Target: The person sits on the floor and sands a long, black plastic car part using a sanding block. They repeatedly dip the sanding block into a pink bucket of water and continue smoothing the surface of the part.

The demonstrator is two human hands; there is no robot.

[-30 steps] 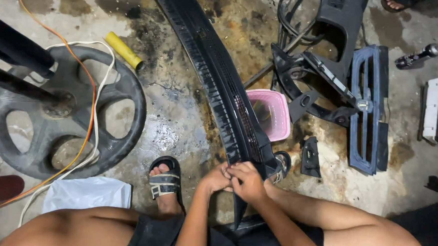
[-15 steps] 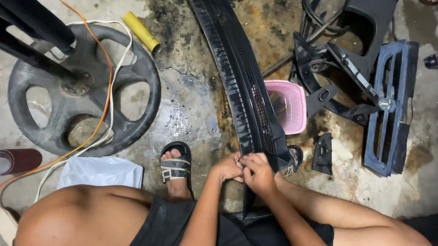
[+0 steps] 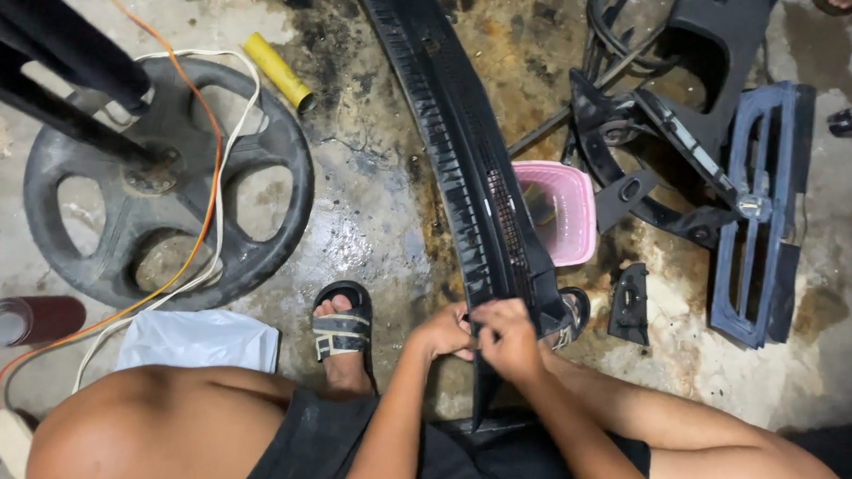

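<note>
Stained wet concrete floor (image 3: 368, 236), both hands — left hand (image 3: 443, 333), right hand (image 3: 508, 339) — pinching near end of long black ribbed plastic trim panel (image 3: 460, 144); could snap clips or slip.

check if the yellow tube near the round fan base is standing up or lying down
Lying down. The yellow cylindrical tube rests on its side on the stained concrete floor, its long side along the ground and its open end facing the lower right.

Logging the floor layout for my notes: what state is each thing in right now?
Long black trim panel: flat on floor, near end held.
Left hand: gripping panel end.
Right hand: gripping panel end.
Pink basket: upright, open.
Yellow tube: lying down.
Round fan base: flat on floor.
</note>
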